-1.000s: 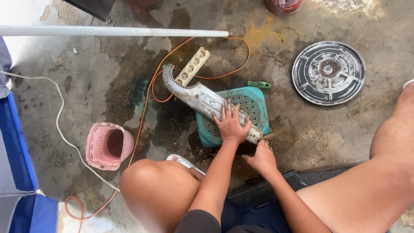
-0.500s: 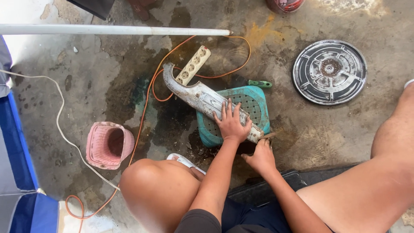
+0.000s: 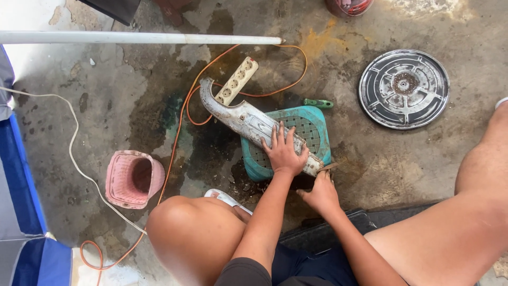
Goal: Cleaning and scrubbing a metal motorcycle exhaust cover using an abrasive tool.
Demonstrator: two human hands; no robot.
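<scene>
The right hand [image 3: 321, 195], nearest, is curled around a small brownish tool [image 3: 330, 167] whose tip meets the lower end of the metal cover [image 3: 248, 123]; what kind of tool it is cannot be told. At its 10 o'clock the left hand [image 3: 284, 153] lies flat, fingers spread, pressing the cover down without gripping it. The cover, long, curved and grey, rests slantwise across a teal stool [image 3: 316, 126] and juts out past it toward 10 o'clock. A pink basket [image 3: 132, 179] lies on the floor [image 3: 106, 106] at 9 o'clock. Beyond the stool are a green-handled screwdriver [image 3: 317, 103], a power strip [image 3: 236, 81] with an orange cord [image 3: 177, 143], and at 2 o'clock a round metal disc [image 3: 404, 89]. Farthest lies a white pipe [image 3: 140, 38].
</scene>
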